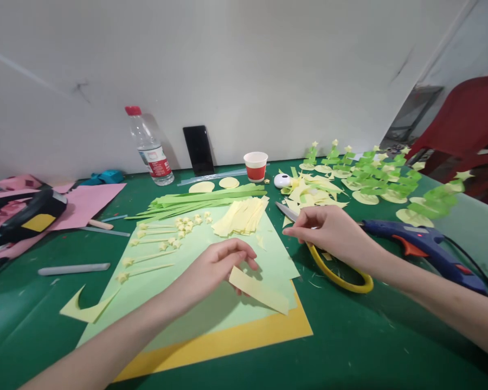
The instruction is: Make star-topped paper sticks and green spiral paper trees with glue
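Note:
My left hand [228, 260] is closed on one end of a pale yellow paper strip [260, 291], which slants down to the right above the light green sheet [211, 303]. A pair of scissors [337, 279] with yellow handles lies on the table, its blade pointing up-left. Over its middle is my right hand [329, 233], thumb and fingers pinched together; whatever is between them is hidden. Just left of the right hand lies a pile of pale yellow strips [242, 216]. Small paper stars [183, 225], some on thin stems, rest on the green sheet.
Green strips [195, 200], yellow scraps [313, 189] and a red-and-white paper cup [256, 167] sit farther back, near a water bottle [152, 151] and a phone [199, 150]. At right are a blue glue gun [423, 244] and several green paper plants [366, 176]. Pink paper [91, 203] lies left.

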`<state>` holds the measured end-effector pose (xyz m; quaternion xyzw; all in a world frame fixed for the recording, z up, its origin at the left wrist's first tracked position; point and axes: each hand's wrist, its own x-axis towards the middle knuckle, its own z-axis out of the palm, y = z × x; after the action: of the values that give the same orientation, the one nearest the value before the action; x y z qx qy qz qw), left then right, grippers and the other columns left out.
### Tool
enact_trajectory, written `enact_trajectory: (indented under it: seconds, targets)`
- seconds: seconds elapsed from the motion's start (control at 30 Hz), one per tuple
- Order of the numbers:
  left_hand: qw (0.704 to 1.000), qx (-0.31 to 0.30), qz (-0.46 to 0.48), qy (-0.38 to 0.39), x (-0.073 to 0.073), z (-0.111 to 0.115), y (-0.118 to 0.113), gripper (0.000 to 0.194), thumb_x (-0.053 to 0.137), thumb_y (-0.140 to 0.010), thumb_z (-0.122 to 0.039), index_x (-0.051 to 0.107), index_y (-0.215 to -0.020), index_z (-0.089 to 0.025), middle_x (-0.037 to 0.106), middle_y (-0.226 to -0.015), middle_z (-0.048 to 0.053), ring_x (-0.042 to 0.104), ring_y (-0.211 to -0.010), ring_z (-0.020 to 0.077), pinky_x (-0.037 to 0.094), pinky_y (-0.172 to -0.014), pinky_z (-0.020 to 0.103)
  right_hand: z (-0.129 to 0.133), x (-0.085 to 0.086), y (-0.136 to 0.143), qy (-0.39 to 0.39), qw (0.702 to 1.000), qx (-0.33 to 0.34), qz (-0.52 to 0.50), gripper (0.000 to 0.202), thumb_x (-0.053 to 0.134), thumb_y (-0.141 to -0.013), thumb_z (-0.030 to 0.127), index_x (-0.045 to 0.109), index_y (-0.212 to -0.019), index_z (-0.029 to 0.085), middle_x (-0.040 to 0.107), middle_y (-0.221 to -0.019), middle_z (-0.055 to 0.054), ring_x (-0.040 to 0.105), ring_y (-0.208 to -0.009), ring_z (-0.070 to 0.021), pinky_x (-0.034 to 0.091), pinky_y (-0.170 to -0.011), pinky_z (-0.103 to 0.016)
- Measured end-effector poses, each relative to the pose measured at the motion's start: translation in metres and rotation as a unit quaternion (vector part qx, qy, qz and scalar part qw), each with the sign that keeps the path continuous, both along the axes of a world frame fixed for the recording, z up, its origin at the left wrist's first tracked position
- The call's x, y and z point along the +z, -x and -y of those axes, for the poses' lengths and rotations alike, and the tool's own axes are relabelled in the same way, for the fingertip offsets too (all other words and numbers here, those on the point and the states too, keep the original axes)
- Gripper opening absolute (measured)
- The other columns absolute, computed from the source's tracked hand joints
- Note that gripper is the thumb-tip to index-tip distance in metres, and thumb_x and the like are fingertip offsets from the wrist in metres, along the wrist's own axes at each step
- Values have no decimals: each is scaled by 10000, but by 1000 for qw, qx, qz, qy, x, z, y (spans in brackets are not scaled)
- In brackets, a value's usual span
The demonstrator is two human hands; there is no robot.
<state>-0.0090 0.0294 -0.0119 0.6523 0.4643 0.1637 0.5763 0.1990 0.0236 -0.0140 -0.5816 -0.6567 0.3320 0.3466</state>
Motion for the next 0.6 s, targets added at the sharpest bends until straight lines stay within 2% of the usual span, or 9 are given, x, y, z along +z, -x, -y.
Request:
enact_trajectory:
  seconds: [0.1,0.23,0.33,0.4,0.5,0.6]
  targets:
    - [998,-28,-21,50,0,-3,4,325,316,-887,-414,533,-874,-173,623,-931,52,637,-569,131,521,-586,268,-2,-3,0,2,1000,6,7,299,551,-800,275,413,-554,176,465,-426,81,353,-371,-47,240,-411,-208]
    - [990,-73,-62,104,0,-8,11,461,307,-867,-527,551,-962,-147,673,-713,63,635,-506,156,506,-524,257,-2,-3,1,6,1000,6,4,430,476,-856,285,315,-473,170,343,-384,87,281,-357,-38,231,-431,-225]
    - [986,-95,-89,107,0,-9,13,399,359,-865,-486,563,-969,-159,646,-574,22,638,-506,156,488,-492,219,-1,1,0,27,999,11,-15,526,517,-833,343,250,-413,170,245,-346,94,215,-322,-23,234,-429,-232]
    - [984,-108,-103,101,0,-9,13,325,380,-866,-425,572,-951,-177,632,-552,1,649,-523,157,480,-482,202,-1,4,-1,48,998,16,-35,556,581,-789,377,275,-374,166,264,-313,90,227,-303,-16,251,-429,-228]
    - [983,-119,-122,74,0,-8,12,277,396,-853,-391,583,-916,-197,614,-539,-22,639,-496,150,474,-468,203,-2,7,-4,98,991,28,-85,493,632,-731,454,407,-411,154,386,-341,64,321,-308,-26,275,-409,-205]
    - [982,-117,-145,0,0,-6,13,257,458,-820,-404,625,-877,-217,642,-651,-12,629,-514,150,486,-517,242,-4,8,-6,159,973,52,-160,483,609,-719,538,421,-494,155,425,-401,65,348,-335,-23,272,-377,-164]
